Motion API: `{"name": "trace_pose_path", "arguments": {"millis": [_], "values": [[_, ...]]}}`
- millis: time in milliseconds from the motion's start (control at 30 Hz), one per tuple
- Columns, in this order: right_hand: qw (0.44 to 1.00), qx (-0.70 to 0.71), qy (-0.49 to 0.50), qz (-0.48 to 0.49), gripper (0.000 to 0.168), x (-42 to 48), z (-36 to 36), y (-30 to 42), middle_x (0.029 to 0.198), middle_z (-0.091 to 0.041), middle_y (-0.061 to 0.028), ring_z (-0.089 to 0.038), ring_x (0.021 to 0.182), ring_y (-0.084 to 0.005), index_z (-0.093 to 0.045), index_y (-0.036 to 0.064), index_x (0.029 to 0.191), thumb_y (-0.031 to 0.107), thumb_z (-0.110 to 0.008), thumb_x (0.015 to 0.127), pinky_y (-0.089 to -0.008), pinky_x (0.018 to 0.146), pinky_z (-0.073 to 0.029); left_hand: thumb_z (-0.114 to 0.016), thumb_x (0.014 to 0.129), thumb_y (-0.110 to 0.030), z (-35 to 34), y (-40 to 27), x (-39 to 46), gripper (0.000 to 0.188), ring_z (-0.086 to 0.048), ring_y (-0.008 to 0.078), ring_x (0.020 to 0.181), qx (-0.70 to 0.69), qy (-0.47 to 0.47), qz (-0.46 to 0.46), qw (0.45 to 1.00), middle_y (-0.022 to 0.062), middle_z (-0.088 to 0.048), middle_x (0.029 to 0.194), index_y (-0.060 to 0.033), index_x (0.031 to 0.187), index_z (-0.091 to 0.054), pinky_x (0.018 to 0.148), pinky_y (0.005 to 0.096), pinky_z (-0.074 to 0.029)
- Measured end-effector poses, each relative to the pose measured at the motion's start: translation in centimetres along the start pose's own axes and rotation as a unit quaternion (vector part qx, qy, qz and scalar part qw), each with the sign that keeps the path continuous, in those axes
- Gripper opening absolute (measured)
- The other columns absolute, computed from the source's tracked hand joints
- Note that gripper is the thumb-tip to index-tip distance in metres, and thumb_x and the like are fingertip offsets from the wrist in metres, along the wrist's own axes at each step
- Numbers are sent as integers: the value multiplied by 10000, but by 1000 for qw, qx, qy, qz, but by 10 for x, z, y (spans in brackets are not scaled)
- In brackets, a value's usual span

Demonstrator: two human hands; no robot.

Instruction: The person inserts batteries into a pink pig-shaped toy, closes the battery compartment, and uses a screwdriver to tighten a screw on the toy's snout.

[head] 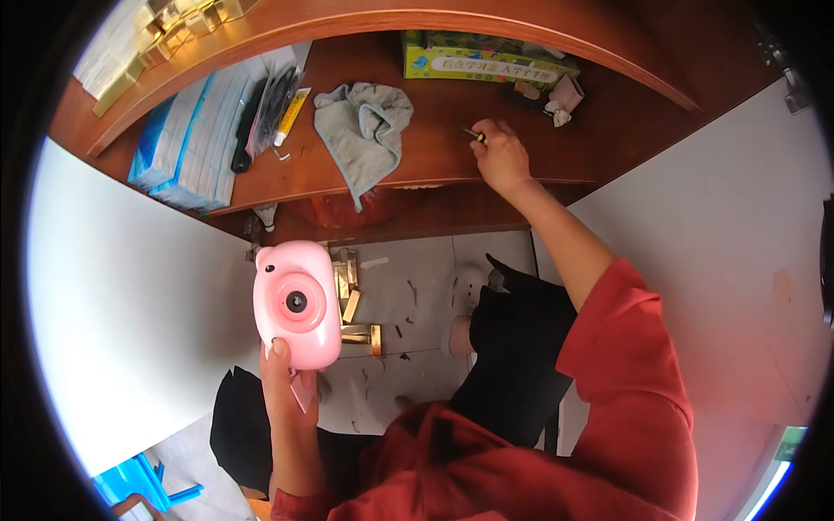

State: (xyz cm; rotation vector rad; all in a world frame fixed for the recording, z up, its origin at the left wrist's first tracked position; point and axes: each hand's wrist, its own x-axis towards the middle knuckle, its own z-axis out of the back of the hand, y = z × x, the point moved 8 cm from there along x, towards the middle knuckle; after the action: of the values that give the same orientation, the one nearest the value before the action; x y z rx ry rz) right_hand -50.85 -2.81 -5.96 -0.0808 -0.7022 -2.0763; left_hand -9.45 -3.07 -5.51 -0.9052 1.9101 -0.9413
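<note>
My left hand point(284, 374) grips a pink toy camera point(313, 267) by its lower end, with the thumb on its front. The camera is held on end, its round black lens point(296, 301) facing up at me. A small pink tab point(302, 393) hangs beneath it by my fingers. Over the wooden shelf point(443, 146), my right hand point(502, 153) is closed around a small tool with a yellow and black handle point(482, 139), apparently a screwdriver. Its thin metal shaft points left. A crumpled grey cloth point(365, 124) lies to the left of this hand.
Tissue packs point(202, 137), a yellow tube point(292, 116) and a black-handled item stand at the shelf's left. At its back right are a green box point(482, 64) and a pink holder point(565, 94). Gold boxes point(352, 306) lie on the floor between white cabinet doors point(150, 293).
</note>
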Motion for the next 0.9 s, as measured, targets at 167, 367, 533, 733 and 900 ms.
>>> {"name": "trace_pose_path", "arguments": {"millis": [167, 367, 533, 733, 900], "values": [[991, -7, -132, 32, 283, 37, 2, -34, 1024, -558, -145, -513, 996, -357, -566, 74, 1049, 127, -616, 776, -447, 822, -455, -544, 867, -376, -7, 1, 4, 480, -515, 130, 742, -2, -49, -16, 999, 66, -561, 946, -9, 1162, -447, 639, 254, -416], [971, -166, -172, 12, 303, 56, 20, -88, 1070, -538, -155, -508, 978, -357, -592, 71, 1049, 76, -615, 747, -438, 835, -440, -555, 863, -363, -3, 7, 7, 445, -534, 133, 730, -6, -31, 0, 999, 67, -579, 940, -13, 1127, -479, 637, 259, -425], [971, -168, -169, 17, 273, 39, 28, -99, 1039, -542, -149, -506, 959, -351, -597, 64, 1014, 33, -592, 743, -430, 836, -425, -570, 851, -365, -10, 3, 6, 448, -508, 115, 650, -10, -90, -13, 996, 63, -579, 896, -29, 1131, -472, 610, 245, -421], [983, -100, -151, 38, 260, 28, 27, -91, 1002, -542, -145, -511, 952, -343, -592, 63, 1013, 28, -584, 755, -432, 832, -424, -615, 811, -412, -5, 9, 7, 688, -511, 145, 1042, 12, -17, 34, 999, 78, -492, 1189, -1, 1294, -349, 855, 268, -414], [977, -114, -179, 31, 184, 24, 29, -86, 961, -543, -134, -517, 945, -335, -595, 62, 944, 48, -603, 761, -433, 825, -427, -625, 805, -407, -7, 7, 8, 689, -512, 158, 1061, 12, -17, 32, 999, 84, -494, 1189, 2, 1288, -352, 883, 280, -412]]}}
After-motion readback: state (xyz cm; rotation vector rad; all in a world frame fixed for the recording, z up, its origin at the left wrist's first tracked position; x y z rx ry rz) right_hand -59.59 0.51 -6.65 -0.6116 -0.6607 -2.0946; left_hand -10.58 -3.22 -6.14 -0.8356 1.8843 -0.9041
